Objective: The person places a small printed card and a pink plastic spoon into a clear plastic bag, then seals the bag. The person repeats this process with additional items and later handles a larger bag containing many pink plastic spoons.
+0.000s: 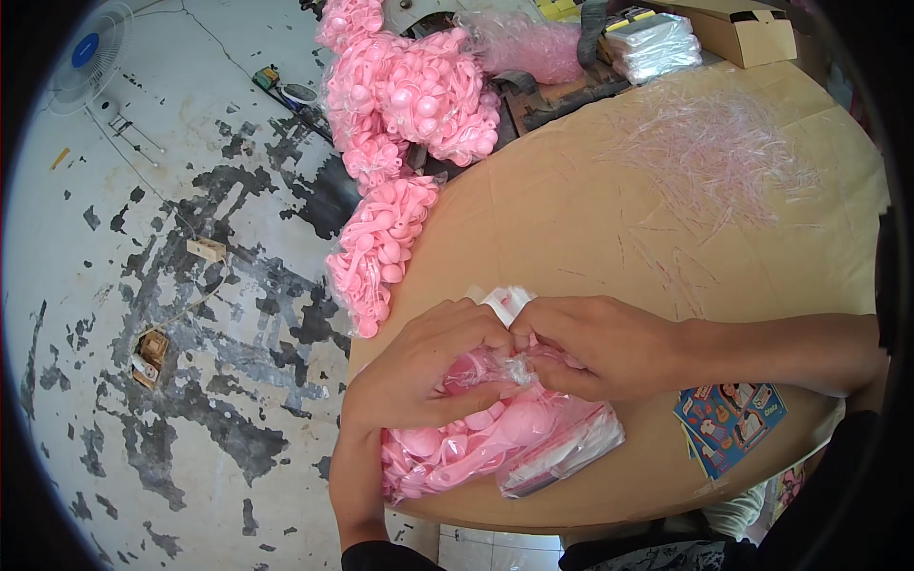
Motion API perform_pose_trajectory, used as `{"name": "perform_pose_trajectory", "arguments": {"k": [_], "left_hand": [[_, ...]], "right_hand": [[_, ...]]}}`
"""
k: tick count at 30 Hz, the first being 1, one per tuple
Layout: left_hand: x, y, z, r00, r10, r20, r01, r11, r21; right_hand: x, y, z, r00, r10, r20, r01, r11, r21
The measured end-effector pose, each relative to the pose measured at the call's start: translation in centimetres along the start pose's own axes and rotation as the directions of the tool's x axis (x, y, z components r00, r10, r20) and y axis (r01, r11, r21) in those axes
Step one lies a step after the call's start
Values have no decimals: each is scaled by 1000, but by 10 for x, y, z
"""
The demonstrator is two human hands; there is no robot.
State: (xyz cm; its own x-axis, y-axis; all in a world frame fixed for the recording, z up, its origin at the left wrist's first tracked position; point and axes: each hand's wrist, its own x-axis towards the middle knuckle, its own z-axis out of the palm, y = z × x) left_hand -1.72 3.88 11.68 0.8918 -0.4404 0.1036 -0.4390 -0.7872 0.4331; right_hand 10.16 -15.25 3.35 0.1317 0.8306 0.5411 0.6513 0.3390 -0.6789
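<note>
A clear plastic bag (433, 462) full of pink spoon-like plastic pieces lies at the near edge of the table, below my hands. My left hand (433, 357) is closed, thumb and fingers pinching the gathered plastic at the bag's top. Right beside it, my right hand (600, 347) pinches the same bunched plastic, its fingertips almost meeting the left ones. A stack of flat clear sleeves (564, 459) rests against the bag's right side. Something white and folded (507, 302) shows just beyond my fingertips. My hands hide part of the bag's mouth.
More bags of pink pieces (419, 90) are heaped at the table's far left. Thin clear strips (719, 157) lie scattered at the far right. Blue printed cards (733, 423) sit under my right forearm. Packs of clear sleeves (655, 48) and a cardboard box (752, 36) stand behind.
</note>
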Motion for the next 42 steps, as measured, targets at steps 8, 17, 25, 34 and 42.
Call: {"name": "perform_pose_trajectory", "arguments": {"k": [8,17,25,34,42], "left_hand": [[0,0,0,1000,10,5,-10,1000,9],[-1,0,1,999,23,-22,-22,998,58],[-2,-1,1,999,42,-18,-40,994,104],[-2,1,3,999,-21,-26,23,995,96],[-2,1,4,999,-20,-38,23,994,102]], "right_hand": [[2,0,-3,999,-21,35,21,1000,-8],[2,-6,4,999,44,-29,-45,998,-42],[4,-19,-2,991,132,-31,-135,984,-119],[9,-15,0,993,115,-25,-117,986,-119],[5,-5,4,998,41,-42,-40,999,21]]}}
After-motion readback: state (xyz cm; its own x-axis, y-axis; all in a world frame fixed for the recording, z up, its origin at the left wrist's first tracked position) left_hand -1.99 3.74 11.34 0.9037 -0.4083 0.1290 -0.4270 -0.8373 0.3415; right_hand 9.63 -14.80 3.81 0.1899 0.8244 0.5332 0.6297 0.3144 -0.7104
